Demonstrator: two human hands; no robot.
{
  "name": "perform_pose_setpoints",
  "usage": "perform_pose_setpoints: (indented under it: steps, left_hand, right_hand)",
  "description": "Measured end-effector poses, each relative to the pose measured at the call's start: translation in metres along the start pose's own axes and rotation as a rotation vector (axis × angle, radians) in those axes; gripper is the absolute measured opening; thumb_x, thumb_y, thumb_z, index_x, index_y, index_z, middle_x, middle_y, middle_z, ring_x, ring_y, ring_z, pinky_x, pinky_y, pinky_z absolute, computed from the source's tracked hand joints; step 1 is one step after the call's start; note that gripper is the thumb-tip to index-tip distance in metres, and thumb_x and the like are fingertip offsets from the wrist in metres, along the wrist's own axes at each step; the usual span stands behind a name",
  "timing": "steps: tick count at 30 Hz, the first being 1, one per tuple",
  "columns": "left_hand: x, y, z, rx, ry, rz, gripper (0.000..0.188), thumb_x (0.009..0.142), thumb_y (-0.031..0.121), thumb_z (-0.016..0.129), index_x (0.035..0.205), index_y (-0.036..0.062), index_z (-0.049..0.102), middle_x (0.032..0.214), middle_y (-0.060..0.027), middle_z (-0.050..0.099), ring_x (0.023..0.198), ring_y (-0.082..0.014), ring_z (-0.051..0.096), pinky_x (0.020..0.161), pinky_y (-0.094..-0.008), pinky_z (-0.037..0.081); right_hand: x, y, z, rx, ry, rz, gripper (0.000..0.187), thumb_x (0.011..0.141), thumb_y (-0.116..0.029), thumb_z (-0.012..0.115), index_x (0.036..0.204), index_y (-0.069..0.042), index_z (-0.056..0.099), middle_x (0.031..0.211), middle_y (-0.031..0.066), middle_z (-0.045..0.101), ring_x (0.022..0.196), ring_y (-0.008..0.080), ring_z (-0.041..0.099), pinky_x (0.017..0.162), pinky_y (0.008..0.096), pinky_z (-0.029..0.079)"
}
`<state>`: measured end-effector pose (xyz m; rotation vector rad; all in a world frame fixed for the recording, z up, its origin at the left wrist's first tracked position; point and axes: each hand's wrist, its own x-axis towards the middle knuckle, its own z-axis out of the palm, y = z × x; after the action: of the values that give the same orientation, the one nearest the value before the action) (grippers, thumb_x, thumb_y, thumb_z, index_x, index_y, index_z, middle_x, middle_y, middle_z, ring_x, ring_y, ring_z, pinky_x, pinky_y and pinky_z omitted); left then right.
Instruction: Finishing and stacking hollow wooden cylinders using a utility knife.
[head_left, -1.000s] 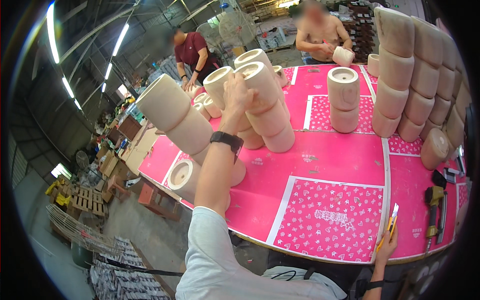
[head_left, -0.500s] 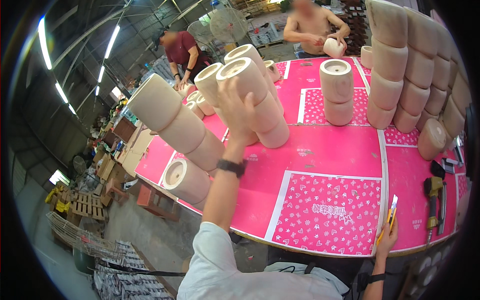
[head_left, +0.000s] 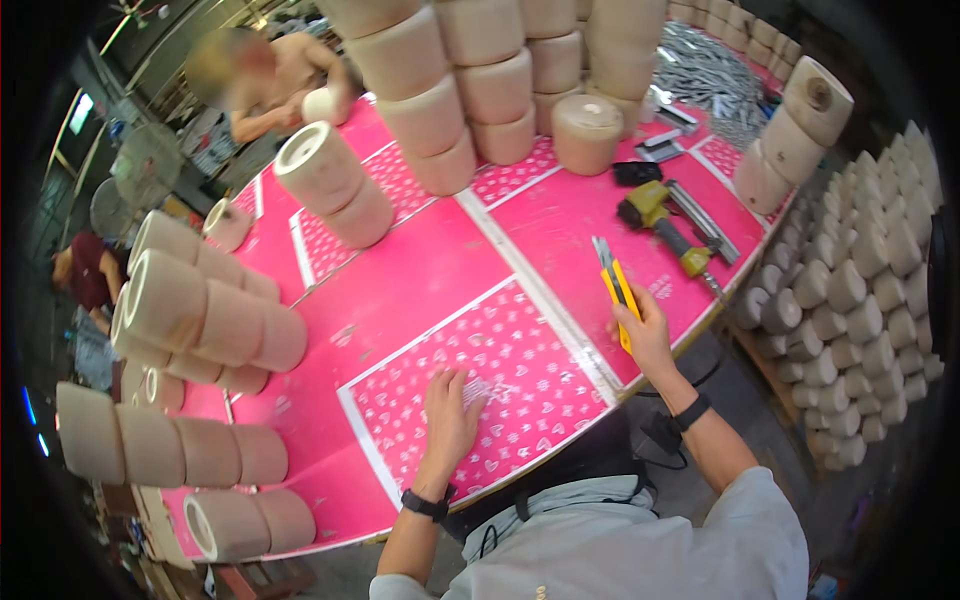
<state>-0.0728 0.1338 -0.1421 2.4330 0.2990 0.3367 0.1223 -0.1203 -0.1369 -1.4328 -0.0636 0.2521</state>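
My left hand (head_left: 452, 415) rests on the pink table covering, over a white-framed panel (head_left: 545, 375) printed with hearts and small shapes. Its fingers are stretched out and hold nothing. In my right hand (head_left: 648, 335) is a yellow utility knife (head_left: 621, 288), blade out and pointing away from me, held above the table near its right front edge. To the left of my left hand stand stacks of pale wooden cylinders (head_left: 205, 315), with another short stack (head_left: 250, 522) by the near left edge.
Taller cylinder stacks (head_left: 400, 65) rise at the far side. A yellow-green air nail gun (head_left: 665, 225) lies at right beside metal strips (head_left: 703, 222). Many cylinders (head_left: 840, 325) are piled beyond the right edge. Across the table, a person (head_left: 290, 80) handles a cylinder; another (head_left: 90, 275) stands far left.
My left hand has left the top of a cylinder stack and come down onto the printed panel. The view has swung right. The utility knife stays in my right hand, now over the table.
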Motion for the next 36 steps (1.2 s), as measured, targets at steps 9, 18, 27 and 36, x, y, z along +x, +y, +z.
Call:
perform_pose_setpoints:
  steps: [9, 18, 27, 36]
  left_hand:
    - [-0.008, 0.002, 0.013, 0.295, -0.106, -0.073, 0.057, 0.088, 0.024, 0.070, 0.137, 0.0056, 0.049, 0.149, -0.0236, 0.032, 0.141, -0.0447, 0.023, 0.113, -0.0560, 0.023]
    - [-0.005, -0.004, 0.014, 0.365, -0.143, -0.076, 0.061, 0.088, 0.033, 0.069, 0.140, 0.0095, 0.049, 0.150, -0.0221, 0.033, 0.142, -0.0445, 0.022, 0.113, -0.0586, 0.022]
    - [-0.005, 0.001, 0.019, 0.384, -0.164, -0.088, 0.059, 0.090, 0.034, 0.066, 0.141, 0.0093, 0.048, 0.153, -0.0210, 0.030, 0.143, -0.0436, 0.020, 0.112, -0.0586, 0.021]
    - [-0.004, 0.005, 0.013, 0.293, -0.109, -0.051, 0.058, 0.089, 0.029, 0.067, 0.139, 0.0064, 0.049, 0.150, -0.0247, 0.033, 0.140, -0.0469, 0.024, 0.112, -0.0575, 0.022]
  right_hand:
    - [0.186, -0.066, -0.011, -0.429, 0.163, -0.157, 0.020, 0.083, -0.018, 0.068, 0.092, -0.002, 0.061, 0.077, 0.0149, 0.065, 0.058, 0.0229, 0.064, 0.052, 0.0372, 0.049]
    - [0.304, -0.072, 0.026, -0.926, 0.281, -0.779, 0.044, 0.086, -0.019, 0.063, 0.123, 0.001, 0.050, 0.119, 0.0293, 0.056, 0.104, 0.0478, 0.057, 0.087, 0.0509, 0.047]
    - [0.222, -0.052, 0.027, -0.984, 0.296, -1.172, 0.046, 0.088, -0.016, 0.064, 0.126, 0.005, 0.049, 0.118, 0.0296, 0.058, 0.103, 0.0471, 0.058, 0.088, 0.0496, 0.048]
    - [0.216, -0.068, -0.013, -0.381, 0.397, -0.441, 0.040, 0.091, -0.026, 0.064, 0.116, 0.003, 0.052, 0.096, 0.0184, 0.067, 0.087, 0.0360, 0.065, 0.077, 0.0428, 0.050]
